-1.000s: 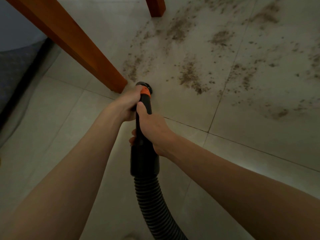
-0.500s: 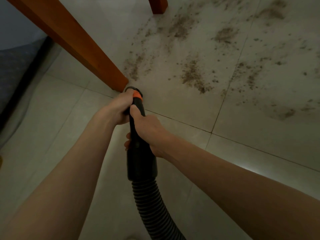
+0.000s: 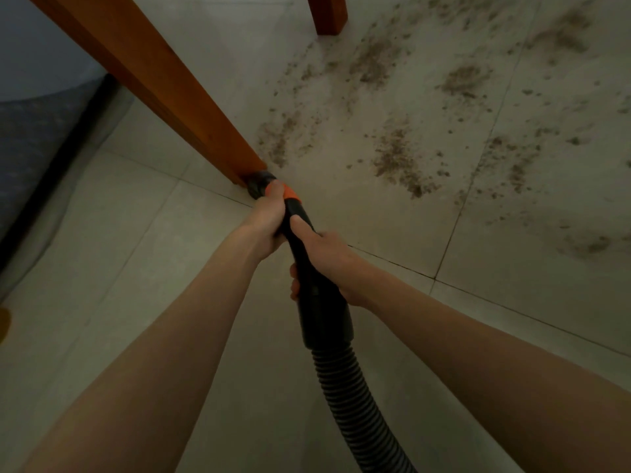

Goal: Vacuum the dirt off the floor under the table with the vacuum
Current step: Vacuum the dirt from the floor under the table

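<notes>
— Where's the vacuum nozzle (image 3: 296, 230) now?

— I see it low over the tiled floor (image 3: 112, 254), long axis running from the ribbed hose (image 3: 355, 401) at bottom centre up and to the left, its mouth at the foot of the near wooden table leg (image 3: 164, 87).

— And the hands?

— My left hand (image 3: 264, 223) grips the tube just behind the orange collar (image 3: 290, 193); my right hand (image 3: 327, 257) is wrapped round the black handle further back.

— The dirt (image 3: 396, 158)?

— Scattered to the right of the mouth, apart from it.
</notes>
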`<state>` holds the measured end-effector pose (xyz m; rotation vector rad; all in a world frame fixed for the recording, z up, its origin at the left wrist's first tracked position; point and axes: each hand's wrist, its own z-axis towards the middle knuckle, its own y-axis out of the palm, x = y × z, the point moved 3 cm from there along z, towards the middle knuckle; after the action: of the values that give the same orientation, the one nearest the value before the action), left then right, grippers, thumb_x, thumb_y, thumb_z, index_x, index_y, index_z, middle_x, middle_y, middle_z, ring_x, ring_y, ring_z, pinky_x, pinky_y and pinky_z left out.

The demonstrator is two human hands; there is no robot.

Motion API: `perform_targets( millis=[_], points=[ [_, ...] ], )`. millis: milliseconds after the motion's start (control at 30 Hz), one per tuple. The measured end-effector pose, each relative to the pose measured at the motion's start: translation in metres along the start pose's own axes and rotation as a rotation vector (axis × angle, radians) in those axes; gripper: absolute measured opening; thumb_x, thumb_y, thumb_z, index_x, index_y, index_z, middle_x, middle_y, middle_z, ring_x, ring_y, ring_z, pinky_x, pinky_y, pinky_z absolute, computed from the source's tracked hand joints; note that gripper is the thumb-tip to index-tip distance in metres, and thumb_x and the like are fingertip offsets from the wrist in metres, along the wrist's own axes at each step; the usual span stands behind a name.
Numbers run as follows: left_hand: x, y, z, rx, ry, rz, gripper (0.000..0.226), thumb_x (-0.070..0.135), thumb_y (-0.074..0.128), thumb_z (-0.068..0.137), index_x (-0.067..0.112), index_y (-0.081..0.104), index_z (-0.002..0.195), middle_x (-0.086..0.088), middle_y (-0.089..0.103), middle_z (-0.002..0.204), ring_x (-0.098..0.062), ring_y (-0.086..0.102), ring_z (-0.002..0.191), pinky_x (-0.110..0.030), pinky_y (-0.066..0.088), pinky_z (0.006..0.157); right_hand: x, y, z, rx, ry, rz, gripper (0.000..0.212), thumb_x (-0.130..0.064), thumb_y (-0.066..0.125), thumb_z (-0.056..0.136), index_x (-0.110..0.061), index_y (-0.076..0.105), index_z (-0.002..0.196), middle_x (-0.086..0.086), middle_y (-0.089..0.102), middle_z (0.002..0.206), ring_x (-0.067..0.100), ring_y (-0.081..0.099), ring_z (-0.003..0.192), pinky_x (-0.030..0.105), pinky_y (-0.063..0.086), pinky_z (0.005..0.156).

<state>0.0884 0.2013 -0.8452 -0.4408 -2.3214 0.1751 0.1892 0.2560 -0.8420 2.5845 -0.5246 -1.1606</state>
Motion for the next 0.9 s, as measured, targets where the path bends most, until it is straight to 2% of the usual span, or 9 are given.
perform_targets(
  millis=[100, 300, 467, 533, 600, 667, 767, 833, 900],
  points=[
    [-0.001, 0.006, 0.009, -0.023, 0.023, 0.073, 0.043, 0.043, 0.028, 0.101, 0.008, 0.050, 0.092, -0.007, 0.055, 0.086, -0.019, 0.055, 0.076, -0.031, 0.047, 0.064, 0.005, -0.010, 0.005, -0.014, 0.003, 0.017, 0.046, -0.049, 0.043, 0.096, -0.004, 0.053, 0.097, 0.007, 0.057, 0.057, 0.021, 0.057, 0.045, 0.033, 0.054, 0.054],
    [0.003, 0.022, 0.016, -0.051, 0.032, 0.130, 0.047, 0.040, 0.026, 0.102, 0.004, 0.045, 0.124, -0.008, 0.054, 0.094, -0.021, 0.055, 0.082, -0.034, 0.048, 0.070, 0.008, -0.026, 0.014, 0.078, -0.010, -0.025, 0.045, -0.048, 0.042, 0.097, -0.005, 0.050, 0.091, 0.006, 0.056, 0.054, 0.021, 0.056, 0.042, 0.028, 0.050, 0.047],
    [0.018, 0.029, 0.009, -0.072, 0.020, 0.155, 0.050, 0.039, 0.023, 0.102, 0.008, 0.035, 0.139, -0.012, 0.053, 0.118, -0.028, 0.056, 0.103, -0.039, 0.051, 0.084, -0.003, -0.031, 0.021, 0.234, -0.061, -0.209, 0.048, -0.048, 0.039, 0.098, -0.002, 0.051, 0.090, 0.008, 0.057, 0.057, 0.019, 0.056, 0.037, 0.024, 0.046, 0.041],
    [0.023, 0.028, 0.004, -0.073, 0.011, 0.143, 0.051, 0.040, 0.022, 0.102, 0.010, 0.031, 0.142, -0.013, 0.050, 0.130, -0.030, 0.054, 0.112, -0.037, 0.050, 0.082, -0.007, -0.029, 0.021, 0.253, -0.081, -0.247, 0.049, -0.049, 0.038, 0.098, -0.003, 0.052, 0.089, 0.007, 0.058, 0.057, 0.019, 0.057, 0.038, 0.024, 0.046, 0.042],
    [0.024, 0.025, 0.000, -0.090, 0.003, 0.103, 0.049, 0.040, 0.023, 0.102, 0.009, 0.034, 0.138, -0.012, 0.053, 0.122, -0.028, 0.055, 0.108, -0.036, 0.049, 0.079, -0.012, -0.026, 0.018, 0.227, -0.086, -0.262, 0.049, -0.050, 0.039, 0.097, -0.003, 0.051, 0.086, 0.008, 0.057, 0.056, 0.019, 0.057, 0.039, 0.025, 0.047, 0.044],
    [0.023, 0.019, -0.005, -0.119, 0.000, 0.045, 0.043, 0.038, 0.025, 0.103, 0.007, 0.040, 0.129, -0.010, 0.053, 0.106, -0.025, 0.055, 0.094, -0.035, 0.048, 0.078, -0.016, -0.023, 0.011, 0.194, -0.077, -0.286, 0.048, -0.051, 0.039, 0.097, -0.006, 0.049, 0.082, 0.008, 0.057, 0.055, 0.020, 0.057, 0.042, 0.029, 0.050, 0.050],
    [0.019, 0.005, -0.011, -0.152, -0.029, -0.047, 0.035, 0.035, 0.027, 0.103, 0.007, 0.047, 0.099, -0.013, 0.051, 0.102, -0.023, 0.053, 0.077, -0.036, 0.046, 0.081, -0.020, -0.010, 0.000, 0.148, -0.058, -0.336, 0.047, -0.052, 0.038, 0.097, -0.007, 0.049, 0.086, 0.009, 0.058, 0.056, 0.022, 0.058, 0.047, 0.034, 0.053, 0.058],
    [0.015, -0.002, -0.016, -0.164, -0.060, -0.112, 0.034, 0.036, 0.030, 0.103, 0.006, 0.045, 0.098, -0.013, 0.052, 0.091, -0.024, 0.052, 0.076, -0.037, 0.045, 0.080, -0.021, -0.002, -0.009, 0.148, -0.057, -0.358, 0.048, -0.052, 0.038, 0.097, -0.007, 0.050, 0.085, 0.008, 0.058, 0.056, 0.022, 0.058, 0.049, 0.035, 0.054, 0.061],
    [0.012, -0.004, -0.021, -0.192, -0.082, -0.146, 0.036, 0.037, 0.031, 0.102, 0.005, 0.045, 0.100, -0.011, 0.051, 0.084, -0.023, 0.052, 0.073, -0.036, 0.045, 0.078, -0.020, 0.003, -0.017, 0.171, -0.062, -0.382, 0.049, -0.050, 0.037, 0.098, -0.007, 0.050, 0.082, 0.008, 0.058, 0.056, 0.020, 0.057, 0.047, 0.031, 0.054, 0.058]
  ],
)
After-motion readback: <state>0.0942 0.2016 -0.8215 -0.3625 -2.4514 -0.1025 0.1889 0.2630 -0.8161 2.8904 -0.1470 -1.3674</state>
